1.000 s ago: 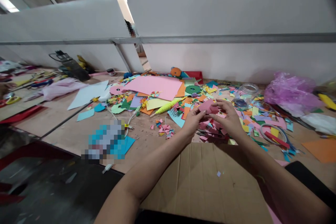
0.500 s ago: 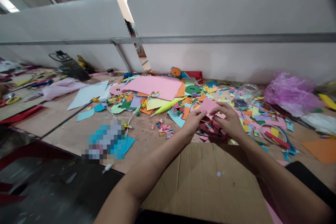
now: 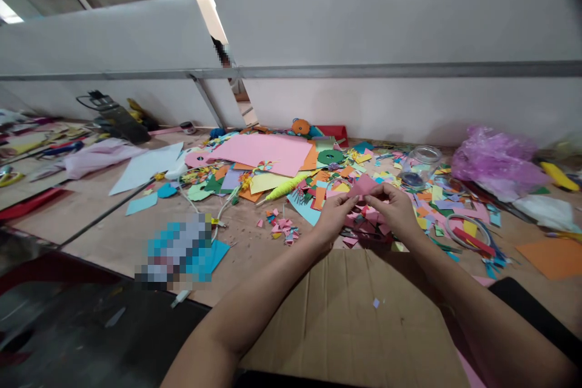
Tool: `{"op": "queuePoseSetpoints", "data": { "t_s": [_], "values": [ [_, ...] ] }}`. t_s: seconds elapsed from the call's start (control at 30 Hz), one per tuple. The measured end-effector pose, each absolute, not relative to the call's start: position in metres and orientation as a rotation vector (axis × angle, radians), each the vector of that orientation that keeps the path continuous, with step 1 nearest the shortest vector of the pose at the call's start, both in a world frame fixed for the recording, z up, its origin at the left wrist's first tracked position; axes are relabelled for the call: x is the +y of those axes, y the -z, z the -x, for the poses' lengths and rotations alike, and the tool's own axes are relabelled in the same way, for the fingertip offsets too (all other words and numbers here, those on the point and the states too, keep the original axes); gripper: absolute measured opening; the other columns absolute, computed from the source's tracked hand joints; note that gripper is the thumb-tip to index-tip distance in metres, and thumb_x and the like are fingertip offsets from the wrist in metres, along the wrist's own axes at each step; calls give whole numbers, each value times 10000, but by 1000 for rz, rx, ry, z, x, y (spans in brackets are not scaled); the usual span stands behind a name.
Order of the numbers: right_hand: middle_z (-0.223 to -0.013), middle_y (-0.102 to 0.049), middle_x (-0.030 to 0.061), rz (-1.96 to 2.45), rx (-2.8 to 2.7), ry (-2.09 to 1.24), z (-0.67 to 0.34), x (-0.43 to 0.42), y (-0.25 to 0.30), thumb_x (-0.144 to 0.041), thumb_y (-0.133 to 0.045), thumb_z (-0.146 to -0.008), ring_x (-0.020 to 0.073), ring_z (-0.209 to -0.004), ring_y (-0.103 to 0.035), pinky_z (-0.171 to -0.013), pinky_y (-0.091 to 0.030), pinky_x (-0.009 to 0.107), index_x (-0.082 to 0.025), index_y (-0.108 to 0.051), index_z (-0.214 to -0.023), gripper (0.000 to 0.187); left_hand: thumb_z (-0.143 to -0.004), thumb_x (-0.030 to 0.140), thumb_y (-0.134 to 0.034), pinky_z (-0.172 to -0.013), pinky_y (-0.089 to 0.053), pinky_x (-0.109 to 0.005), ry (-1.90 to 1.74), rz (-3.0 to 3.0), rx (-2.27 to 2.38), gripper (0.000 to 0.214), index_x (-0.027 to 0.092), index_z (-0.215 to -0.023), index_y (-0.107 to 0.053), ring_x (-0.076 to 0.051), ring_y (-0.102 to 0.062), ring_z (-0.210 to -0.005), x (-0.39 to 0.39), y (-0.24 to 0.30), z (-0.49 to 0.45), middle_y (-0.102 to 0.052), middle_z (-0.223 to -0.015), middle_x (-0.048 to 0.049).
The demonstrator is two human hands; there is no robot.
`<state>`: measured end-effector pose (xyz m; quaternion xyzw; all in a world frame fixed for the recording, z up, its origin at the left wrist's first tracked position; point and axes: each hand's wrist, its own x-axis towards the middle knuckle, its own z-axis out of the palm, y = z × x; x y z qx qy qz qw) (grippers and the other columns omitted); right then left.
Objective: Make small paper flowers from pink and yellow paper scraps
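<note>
Between both hands is a small piece of pink paper [image 3: 362, 184], pinched along its near edge. My left hand [image 3: 335, 213] is closed on the left part of it, thumb on top. My right hand [image 3: 394, 208] is closed on the right part, its fingertips close to the left thumb. Right below lies a pile of small pink and red paper scraps [image 3: 370, 222], partly covered by the hands. A sheet of brown cardboard [image 3: 364, 309] lies under my forearms.
Behind the hands, a large pink sheet [image 3: 268, 151] rests on coloured scraps beside a yellow-green yarn roll [image 3: 287, 185]. A clear jar [image 3: 421, 165], a purple plastic bag [image 3: 502, 160] and a ring of cord [image 3: 468, 231] are to the right. A dark bottle [image 3: 119, 118] leans at left.
The pink paper has tipped and now looks darker and lower. My two hands have drawn closer together on it. The whole view has shifted slightly.
</note>
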<state>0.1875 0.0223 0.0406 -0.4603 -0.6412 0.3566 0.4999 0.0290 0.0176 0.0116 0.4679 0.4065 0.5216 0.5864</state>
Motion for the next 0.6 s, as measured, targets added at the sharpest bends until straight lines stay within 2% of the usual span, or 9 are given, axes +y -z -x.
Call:
{"op": "queuePoseSetpoints", "data": {
  "t_s": [0.43, 0.6],
  "values": [
    [-708, -662, 13, 1085, -1509, -878, -184, 20, -41, -373, -713, -771, 189, -683, -605, -675, -478, 324, -218, -635, -728, 179, -693, 557, -767, -665, -432, -263, -1241, -1150, 1005, 439, 130, -776, -707, -155, -580, -727, 11, -25, -31, -672, -758, -51],
    [-707, -658, 14, 1077, -1507, -880, -184, 20, -38, -387, -719, -770, 185, -681, -597, -681, -478, 325, -216, -636, -725, 195, -695, 510, -781, -640, -417, -254, -1238, -1159, 1031, 387, 133, -742, -702, -145, -561, -691, 11, -24, -31, -653, -712, -33]
  ]
}}
